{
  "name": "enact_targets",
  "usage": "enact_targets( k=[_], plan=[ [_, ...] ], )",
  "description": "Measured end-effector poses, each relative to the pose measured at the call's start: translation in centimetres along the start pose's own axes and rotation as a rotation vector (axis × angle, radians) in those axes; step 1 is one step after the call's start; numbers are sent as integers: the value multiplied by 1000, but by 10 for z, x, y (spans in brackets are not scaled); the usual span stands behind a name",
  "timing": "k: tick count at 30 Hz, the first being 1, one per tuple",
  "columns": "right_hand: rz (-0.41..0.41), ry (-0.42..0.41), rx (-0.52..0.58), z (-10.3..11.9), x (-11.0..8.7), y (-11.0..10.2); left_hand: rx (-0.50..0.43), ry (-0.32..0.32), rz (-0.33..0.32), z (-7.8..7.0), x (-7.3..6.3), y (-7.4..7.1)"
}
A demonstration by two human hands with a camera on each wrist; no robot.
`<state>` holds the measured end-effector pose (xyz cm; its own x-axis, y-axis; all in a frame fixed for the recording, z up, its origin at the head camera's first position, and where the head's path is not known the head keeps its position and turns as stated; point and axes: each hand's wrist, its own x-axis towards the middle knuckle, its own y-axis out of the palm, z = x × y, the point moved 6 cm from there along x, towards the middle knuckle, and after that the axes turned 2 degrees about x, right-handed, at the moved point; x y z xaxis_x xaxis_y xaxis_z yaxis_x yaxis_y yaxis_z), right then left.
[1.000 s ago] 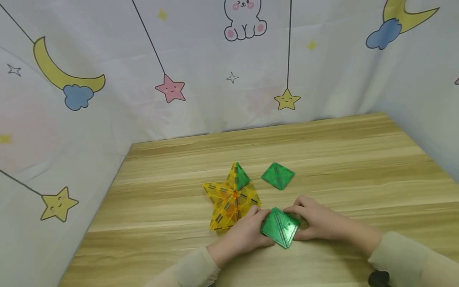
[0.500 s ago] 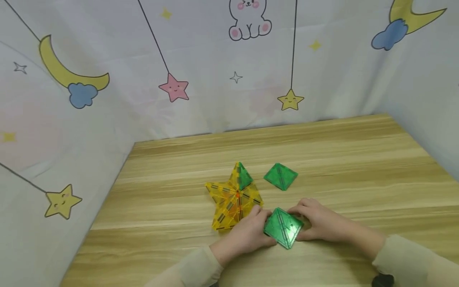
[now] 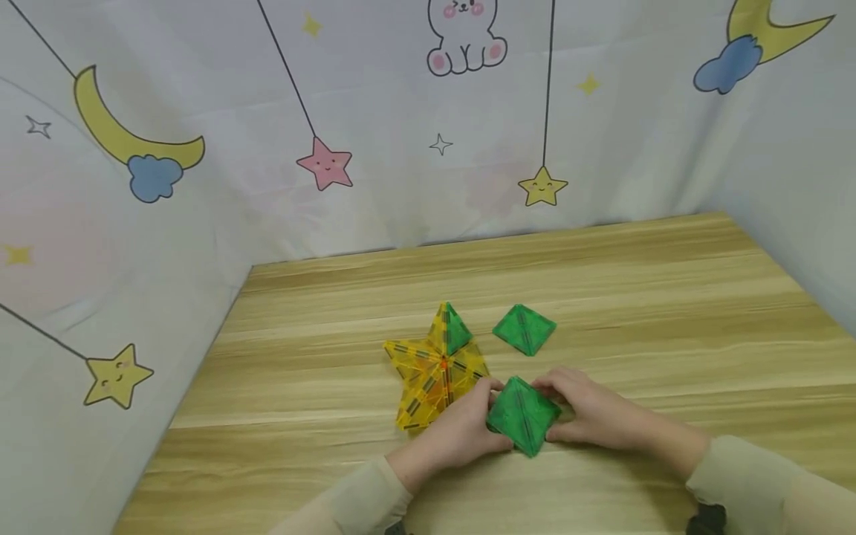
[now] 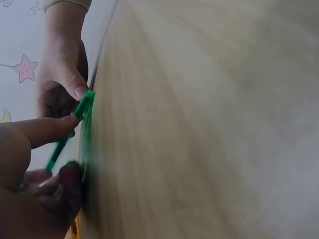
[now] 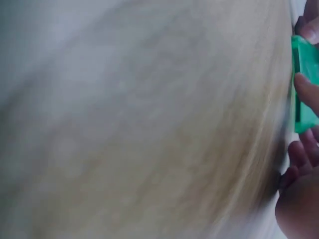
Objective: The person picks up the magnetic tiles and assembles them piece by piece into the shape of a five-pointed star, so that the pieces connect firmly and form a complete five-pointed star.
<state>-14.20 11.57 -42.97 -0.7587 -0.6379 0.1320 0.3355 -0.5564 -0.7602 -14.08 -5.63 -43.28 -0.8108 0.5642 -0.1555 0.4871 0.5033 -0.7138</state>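
Observation:
In the head view, two green see-through triangular magnetic tiles [image 3: 524,416] are joined edge to edge into a diamond. My left hand [image 3: 461,427] pinches the diamond's left side, and my right hand [image 3: 591,410] pinches its right side. Seen edge-on in the left wrist view, the green tiles [image 4: 84,107] are close over the tabletop. Just left of my left hand stands a star [image 3: 417,371] built from yellow magnetic tiles, with a green piece at its top point. The left hand covers part of the star's lower right.
A second green diamond [image 3: 524,329] of magnetic tiles lies on the wooden table [image 3: 655,297], beyond the held one. Behind the table hangs a white cloth [image 3: 374,89] printed with moons and stars.
The held green diamond has shifted slightly away from the person and tilted, losing its bright glare. Both hands have moved a little with it; the star stays put.

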Motion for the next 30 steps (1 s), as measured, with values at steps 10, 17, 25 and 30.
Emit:
enact_targets(
  k=[10,17,25,30],
  plan=[
    [18,100,133,-1,17,2,-643,-102,14,12,-7,0],
    [-31,163,313,-1,30,2,-844,-131,-120,18,-13,-9],
    [-61,263,543,2,39,9,-880,-140,-337,26,-22,-21],
    [-39,303,795,9,40,19,-929,-137,-418,27,-26,-26]
  ],
)
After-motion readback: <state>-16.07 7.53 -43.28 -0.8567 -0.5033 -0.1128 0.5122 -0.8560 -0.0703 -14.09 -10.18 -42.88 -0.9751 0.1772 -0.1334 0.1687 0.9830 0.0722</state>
